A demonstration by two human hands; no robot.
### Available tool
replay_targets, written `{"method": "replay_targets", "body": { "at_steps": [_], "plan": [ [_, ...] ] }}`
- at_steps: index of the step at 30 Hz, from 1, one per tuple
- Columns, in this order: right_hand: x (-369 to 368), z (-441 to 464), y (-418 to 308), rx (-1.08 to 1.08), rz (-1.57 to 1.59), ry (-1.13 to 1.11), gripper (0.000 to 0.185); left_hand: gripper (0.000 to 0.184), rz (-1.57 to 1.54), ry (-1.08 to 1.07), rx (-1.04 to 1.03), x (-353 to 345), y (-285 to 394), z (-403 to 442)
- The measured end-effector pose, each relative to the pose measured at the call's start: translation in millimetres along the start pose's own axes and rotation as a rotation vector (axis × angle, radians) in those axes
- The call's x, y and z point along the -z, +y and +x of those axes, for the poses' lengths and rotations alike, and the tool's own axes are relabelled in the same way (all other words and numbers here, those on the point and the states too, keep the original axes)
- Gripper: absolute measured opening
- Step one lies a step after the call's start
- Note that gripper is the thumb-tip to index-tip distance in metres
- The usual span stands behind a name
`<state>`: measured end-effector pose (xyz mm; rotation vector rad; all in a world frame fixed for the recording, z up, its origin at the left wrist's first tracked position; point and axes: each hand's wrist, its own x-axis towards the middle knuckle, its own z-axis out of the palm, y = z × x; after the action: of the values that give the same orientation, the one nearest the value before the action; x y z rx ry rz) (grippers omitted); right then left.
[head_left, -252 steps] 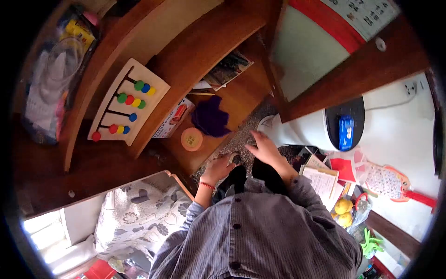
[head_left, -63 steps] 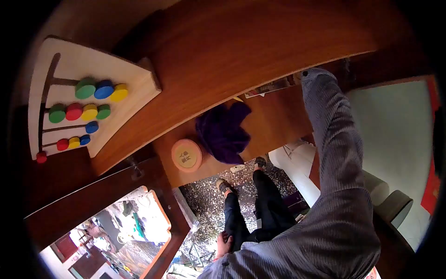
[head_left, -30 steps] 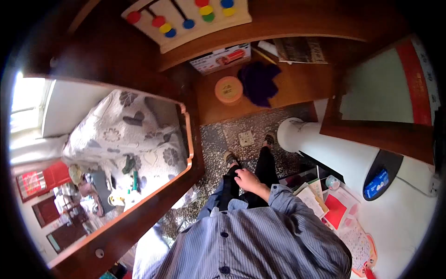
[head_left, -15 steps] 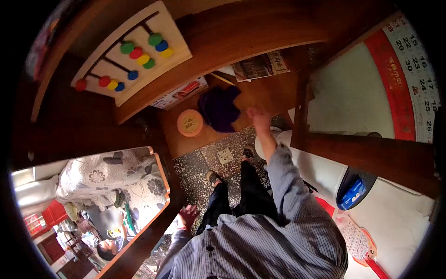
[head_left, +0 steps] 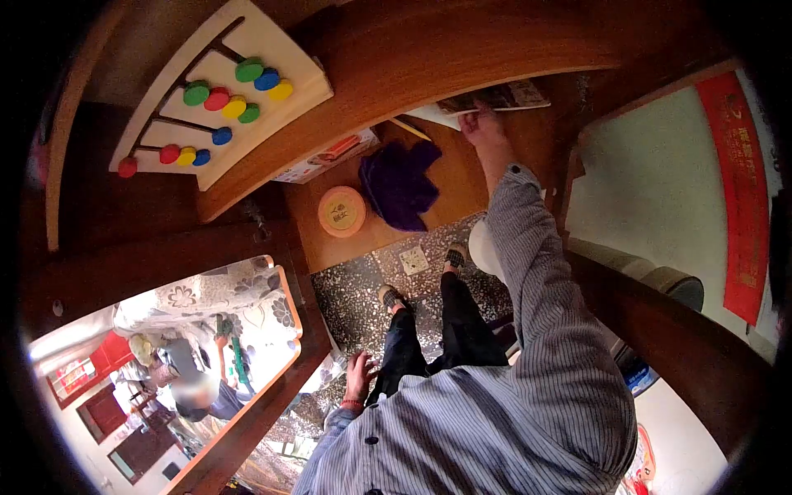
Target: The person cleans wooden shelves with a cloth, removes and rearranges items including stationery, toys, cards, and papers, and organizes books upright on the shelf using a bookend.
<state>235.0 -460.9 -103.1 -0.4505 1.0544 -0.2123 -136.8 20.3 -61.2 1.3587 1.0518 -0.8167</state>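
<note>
My right hand [head_left: 485, 128] reaches forward into the wooden shelf, its fingers closed at the near edge of a magazine [head_left: 521, 96] with a dark printed cover. White paper [head_left: 437, 115] sticks out beside the magazine, and a yellow pencil-like stick [head_left: 409, 129] lies to its left. Closer to me are a dark purple cloth [head_left: 402, 186] and a round orange container [head_left: 341, 212] with writing on its lid. My left hand [head_left: 358, 378] hangs low by my left leg, fingers apart and holding nothing.
A wooden board with coloured beads [head_left: 216, 99] leans on the upper left shelf. A printed box [head_left: 326, 157] stands below it. Right of my arm is a door panel [head_left: 652, 161] with a red strip. A mirror [head_left: 299, 318] at lower left reflects a person and patterned cloth.
My right hand has moved forward from above the shelf's near edge to the magazine. My left hand has shifted slightly right. The view has tilted, and less of the calendar shows.
</note>
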Motion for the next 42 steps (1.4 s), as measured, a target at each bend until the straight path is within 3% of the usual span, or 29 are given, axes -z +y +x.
{"method": "replay_targets", "body": {
  "at_steps": [2, 3, 6, 8, 10, 11, 13, 16, 18, 19, 20, 23, 24, 25, 28, 29, 32, 36, 38, 39, 41, 42],
  "plan": [
    [0.8, -11.4, -7.3, 0.084, -0.007, -0.061, 0.016, 0.043, 0.106, -0.070, -0.094, -15.6, 17.2, 3.1],
    [17.6, 15.1, -3.9, 0.102, -0.015, -0.252, 0.016, 0.043, 0.119, -0.099, -0.122, -27.6, 31.3, -1.2],
    [17.1, -68.4, -0.4, 0.163, 0.193, -0.197, 0.018, 0.043, 0.185, -0.213, -0.243, -50.9, 57.9, 11.5],
    [63.5, -84.2, 22.5, 0.126, 0.096, -0.296, 0.022, 0.043, 0.258, -0.326, -0.348, -69.3, 80.6, 19.8],
    [89.6, -140.8, 53.5, 0.174, 0.186, -0.265, 0.022, 0.044, 0.145, -0.436, -0.388, -98.9, 114.9, 1.0],
    [123.5, -144.2, 78.8, 0.283, 0.073, -0.319, 0.020, 0.050, 0.081, -0.479, -0.386, -103.9, 123.7, 0.6],
    [167.7, -184.6, 111.8, 0.290, 0.048, -0.376, 0.018, 0.064, -0.102, -0.546, -0.308, -114.5, 141.7, -10.6],
    [187.7, -293.6, 117.8, 0.079, 0.198, -0.369, 0.017, 0.069, -0.407, -0.855, -0.145, -106.2, 154.2, -23.9],
    [224.1, -325.1, 132.1, -0.004, 0.151, -0.471, 0.016, 0.071, -0.466, -0.806, -0.045, -101.3, 153.5, -32.8],
    [254.9, -321.7, 156.0, -0.041, 0.065, -0.420, 0.026, 0.069, -0.267, -0.729, -0.099, -95.6, 150.5, -34.4],
    [251.4, -347.1, 155.5, -0.049, 0.083, -0.386, 0.030, 0.058, -0.130, -0.794, -0.078, -92.5, 147.7, -37.4],
    [295.2, -377.7, 202.5, -0.030, 0.233, -0.189, 0.029, 0.040, 0.359, -0.673, -0.053, -77.2, 124.6, -10.0],
    [306.2, -394.5, 211.2, -0.005, 0.298, -0.199, 0.031, 0.036, 0.472, -0.626, -0.011, -76.8, 119.2, -6.6],
    [310.2, -400.8, 213.9, 0.024, 0.345, -0.231, 0.032, 0.037, 0.543, -0.708, 0.003, -81.9, 118.1, -12.5],
    [333.6, -431.9, 244.2, 0.083, 0.435, -0.030, 0.034, 0.030, 0.827, -0.563, -0.092, -80.0, 100.4, 0.3],
    [346.5, -443.2, 252.0, 0.122, 0.440, 0.019, 0.036, 0.030, 0.897, -0.669, -0.141, -76.6, 93.2, 6.9],
    [386.0, -468.7, 274.2, 0.261, 0.441, 0.143, 0.040, 0.033, 1.014, -0.817, -0.005, -84.6, 94.7, -13.4],
    [432.7, -500.8, 281.2, 0.496, 0.386, 0.341, 0.039, 0.032, 1.044, -0.813, -0.112, -85.1, 92.3, -14.1],
    [454.9, -516.4, 280.6, 0.503, 0.435, 0.511, 0.036, 0.032, 1.032, -0.822, -0.109, -83.3, 92.4, -10.2],
    [479.0, -516.4, 287.4, 0.537, 0.373, 0.555, 0.025, 0.032, 1.003, -0.809, -0.125, -79.5, 95.3, -7.3],
    [569.2, -499.9, 326.4, 0.617, -0.177, 0.731, 0.015, 0.034, 1.007, -0.801, -0.156, -74.1, 94.0, -3.0],
    [581.7, -492.9, 328.7, 0.600, 0.279, 0.644, 0.016, 0.034, 0.912, -0.822, -0.132, -71.7, 95.5, -4.8]
  ]
}}
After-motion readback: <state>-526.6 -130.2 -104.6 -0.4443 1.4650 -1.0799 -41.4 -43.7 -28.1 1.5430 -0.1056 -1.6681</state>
